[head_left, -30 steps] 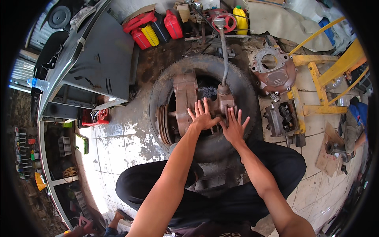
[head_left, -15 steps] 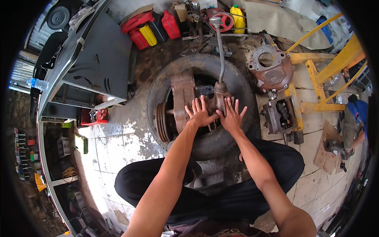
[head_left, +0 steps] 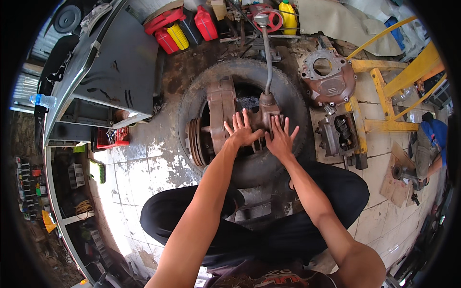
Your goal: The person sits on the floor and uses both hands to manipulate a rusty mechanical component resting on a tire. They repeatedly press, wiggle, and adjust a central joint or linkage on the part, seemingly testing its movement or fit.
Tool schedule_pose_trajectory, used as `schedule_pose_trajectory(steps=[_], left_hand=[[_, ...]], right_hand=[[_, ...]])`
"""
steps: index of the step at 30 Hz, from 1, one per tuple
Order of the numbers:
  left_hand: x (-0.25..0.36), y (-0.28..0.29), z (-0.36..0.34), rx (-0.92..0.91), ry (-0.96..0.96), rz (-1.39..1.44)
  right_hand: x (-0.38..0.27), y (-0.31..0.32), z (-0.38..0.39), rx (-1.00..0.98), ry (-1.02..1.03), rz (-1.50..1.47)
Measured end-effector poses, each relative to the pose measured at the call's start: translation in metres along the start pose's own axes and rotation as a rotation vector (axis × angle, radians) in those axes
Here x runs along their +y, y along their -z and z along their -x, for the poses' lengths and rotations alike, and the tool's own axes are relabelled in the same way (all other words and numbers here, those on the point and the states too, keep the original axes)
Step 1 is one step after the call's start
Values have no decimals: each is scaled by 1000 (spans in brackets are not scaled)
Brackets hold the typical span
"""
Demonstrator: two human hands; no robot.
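A: Hands?
B: Left hand point(head_left: 243, 133) & right hand point(head_left: 280, 140) both flat, fingers spread, gripping nothing, palms pressed on the rusty gearbox point(head_left: 240, 115).
A: Gearbox where?
B: Under both palms, inside the tyre point(head_left: 249, 165). Shift lever point(head_left: 267, 53) rises just beyond the fingertips; red housing point(head_left: 329, 77) further right.

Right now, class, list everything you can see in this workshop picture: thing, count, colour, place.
gearbox: one, rusty brown, resting in the tyre
tyre: one, black, floor centre
shift lever: one, grey, rising from the gearbox
housing cover: one, reddish, right of the tyre
gear unit: one, grey, below the housing cover
yellow frame: one, far right
jerry cans: several, red, yellow and black, top
left hand: flat on the gearbox
right hand: flat on the gearbox
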State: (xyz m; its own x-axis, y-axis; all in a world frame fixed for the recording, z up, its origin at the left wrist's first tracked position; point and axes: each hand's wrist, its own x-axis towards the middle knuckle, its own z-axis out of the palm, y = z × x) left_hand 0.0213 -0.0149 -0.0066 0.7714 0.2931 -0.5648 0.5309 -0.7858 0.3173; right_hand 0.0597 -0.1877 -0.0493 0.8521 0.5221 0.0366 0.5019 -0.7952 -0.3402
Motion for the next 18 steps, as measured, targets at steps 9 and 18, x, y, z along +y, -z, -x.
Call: schedule_pose_trajectory(steps=[9,18], left_hand=[[-2,0,0,-3,-8,20],[-2,2,1,-4,-22,40]], right_hand=[[0,-6,11,-12,27,40],[-7,-6,20,-51,-14,36]])
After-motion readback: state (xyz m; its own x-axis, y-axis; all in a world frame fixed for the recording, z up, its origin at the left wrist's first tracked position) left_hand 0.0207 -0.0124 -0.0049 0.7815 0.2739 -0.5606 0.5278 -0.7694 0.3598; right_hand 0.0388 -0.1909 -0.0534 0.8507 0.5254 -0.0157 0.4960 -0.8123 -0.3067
